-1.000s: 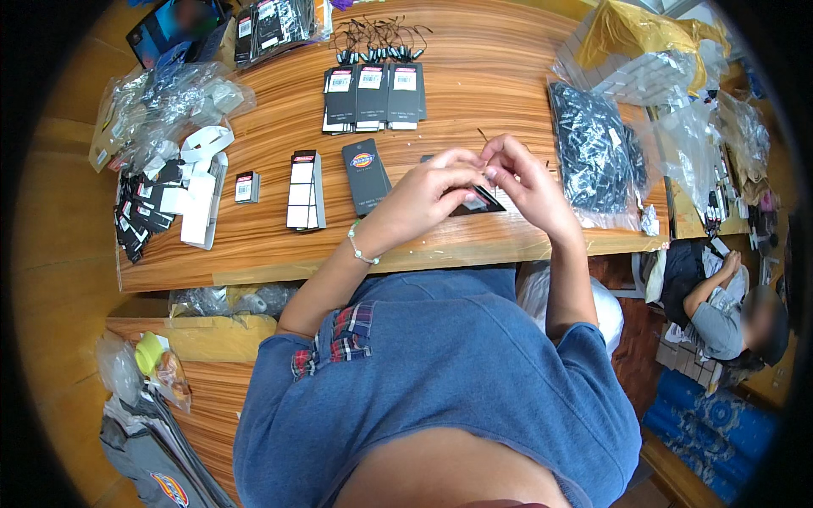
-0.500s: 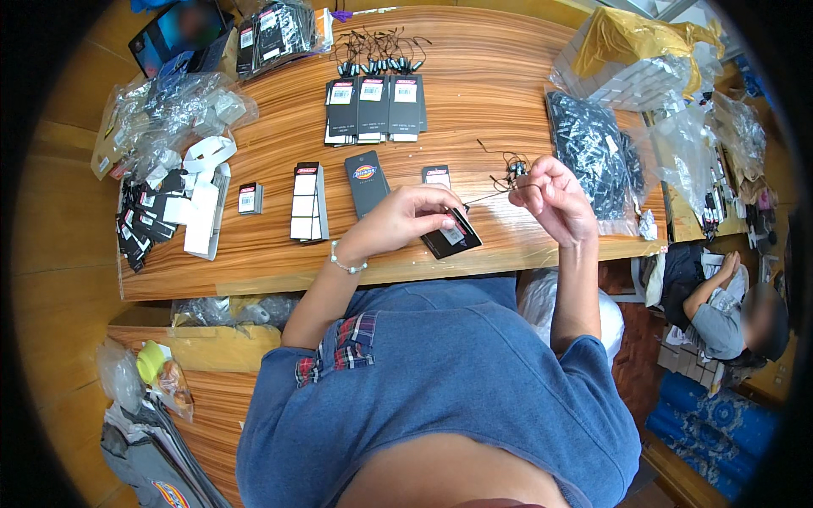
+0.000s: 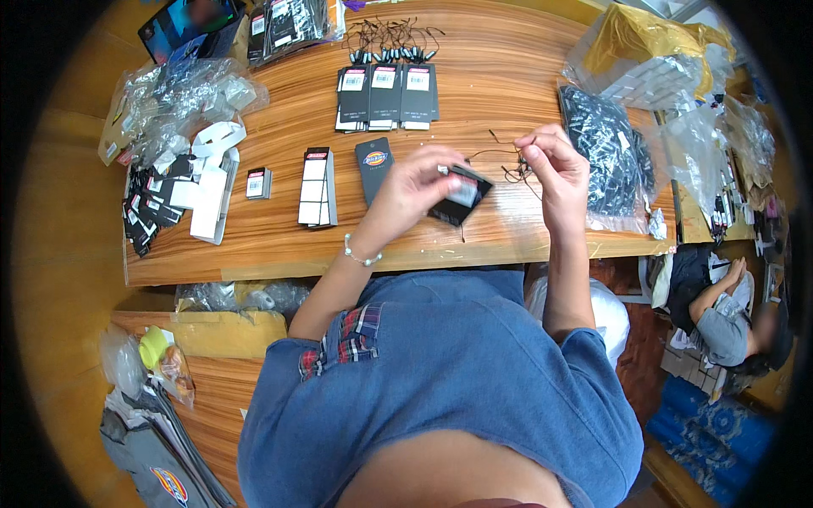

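Note:
My left hand is closed on a black hang tag with a white label, held tilted over the near part of the table. A thin dark string runs from the tag's top edge toward my right hand, whose thumb and index finger pinch it. A short dark end shows below the tag. Close to my right fingers lie several loose black strings, partly hidden. Left of my left hand rests a dark grey hang tag with a coloured oval logo, partly covered by that hand.
Stacked tags with strings stand in rows farther back. Left are a tall label stack, a small stack, a white card box and clear bags. A bag of black strings and a wrapped carton lie right; another person sits beyond.
The tag in my left hand has been raised and turned, and a dark end now shows below it. My right hand has moved up slightly, still pinching the string. The whole view has shifted slightly.

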### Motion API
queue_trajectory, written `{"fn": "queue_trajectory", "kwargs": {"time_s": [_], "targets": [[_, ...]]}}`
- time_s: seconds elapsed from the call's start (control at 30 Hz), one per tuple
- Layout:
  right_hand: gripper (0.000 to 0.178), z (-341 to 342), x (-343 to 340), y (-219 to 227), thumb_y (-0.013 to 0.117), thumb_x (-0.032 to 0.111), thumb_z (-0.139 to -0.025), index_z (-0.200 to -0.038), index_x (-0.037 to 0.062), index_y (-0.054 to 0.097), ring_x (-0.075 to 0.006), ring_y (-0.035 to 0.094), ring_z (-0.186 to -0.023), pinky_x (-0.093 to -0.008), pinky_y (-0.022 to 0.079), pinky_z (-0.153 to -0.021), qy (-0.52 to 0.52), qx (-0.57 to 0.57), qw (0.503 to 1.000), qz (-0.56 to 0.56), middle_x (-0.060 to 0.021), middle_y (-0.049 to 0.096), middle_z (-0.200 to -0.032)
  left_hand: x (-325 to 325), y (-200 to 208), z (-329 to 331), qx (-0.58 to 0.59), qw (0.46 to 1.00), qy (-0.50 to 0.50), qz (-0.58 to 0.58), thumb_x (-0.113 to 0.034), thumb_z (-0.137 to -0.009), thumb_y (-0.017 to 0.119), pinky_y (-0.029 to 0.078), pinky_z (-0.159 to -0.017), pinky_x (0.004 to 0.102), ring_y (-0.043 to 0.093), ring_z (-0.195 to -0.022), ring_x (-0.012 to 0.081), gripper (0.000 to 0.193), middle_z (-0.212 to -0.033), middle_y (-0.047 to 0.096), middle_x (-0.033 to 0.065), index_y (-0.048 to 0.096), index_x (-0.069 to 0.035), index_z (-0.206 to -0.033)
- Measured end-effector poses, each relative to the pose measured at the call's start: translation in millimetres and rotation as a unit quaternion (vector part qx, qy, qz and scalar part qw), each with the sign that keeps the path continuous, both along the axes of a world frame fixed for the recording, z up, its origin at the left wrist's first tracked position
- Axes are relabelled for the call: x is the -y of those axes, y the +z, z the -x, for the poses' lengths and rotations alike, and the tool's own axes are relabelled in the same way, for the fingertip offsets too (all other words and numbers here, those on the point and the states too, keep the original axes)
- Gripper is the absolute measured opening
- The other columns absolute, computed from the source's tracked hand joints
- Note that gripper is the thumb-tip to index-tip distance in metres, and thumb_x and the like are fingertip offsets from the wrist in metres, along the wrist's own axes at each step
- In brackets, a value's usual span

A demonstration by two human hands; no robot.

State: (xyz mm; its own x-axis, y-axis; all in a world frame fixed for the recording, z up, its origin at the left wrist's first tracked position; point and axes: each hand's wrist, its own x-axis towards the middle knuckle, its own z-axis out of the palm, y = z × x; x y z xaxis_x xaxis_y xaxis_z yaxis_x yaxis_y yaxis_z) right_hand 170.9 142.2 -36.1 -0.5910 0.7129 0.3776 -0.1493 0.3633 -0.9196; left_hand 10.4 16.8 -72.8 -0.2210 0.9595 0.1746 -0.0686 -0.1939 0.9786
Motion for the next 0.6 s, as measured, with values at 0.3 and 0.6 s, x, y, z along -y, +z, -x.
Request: {"fn": "queue_trajectory", "kwargs": {"time_s": [0.3,0.6], "targets": [[0.018,24,22,2,0.053,0.012,-0.087,-0.075,-0.0008,0.055,-0.0043,0.038,-0.055,-0.0218,0.031,-0.048,0.006,0.090,0.996,0.005,0.0013,0.045,-0.059,-8,25,-4,-0.057,0.975,0.213,-0.036,0.003,-0.078,0.062,0.053,-0.068,0.0222,0.063,-0.079,0.0129,0.021,-0.091,0.063,0.0077,0.059,0.002,-0.099],[0.018,34,26,4,0.055,0.014,-0.078,-0.065,0.0005,0.052,-0.0261,0.047,-0.056,-0.0363,0.038,-0.053,-0.037,0.155,0.970,-0.184,-0.0120,0.046,-0.055,-10,29,-5,-0.082,0.973,0.214,-0.029,0.002,-0.077,0.064,0.052,-0.067,0.0214,0.062,-0.079,0.0115,0.021,-0.090,0.064,0.0069,0.060,0.000,-0.097]]}}
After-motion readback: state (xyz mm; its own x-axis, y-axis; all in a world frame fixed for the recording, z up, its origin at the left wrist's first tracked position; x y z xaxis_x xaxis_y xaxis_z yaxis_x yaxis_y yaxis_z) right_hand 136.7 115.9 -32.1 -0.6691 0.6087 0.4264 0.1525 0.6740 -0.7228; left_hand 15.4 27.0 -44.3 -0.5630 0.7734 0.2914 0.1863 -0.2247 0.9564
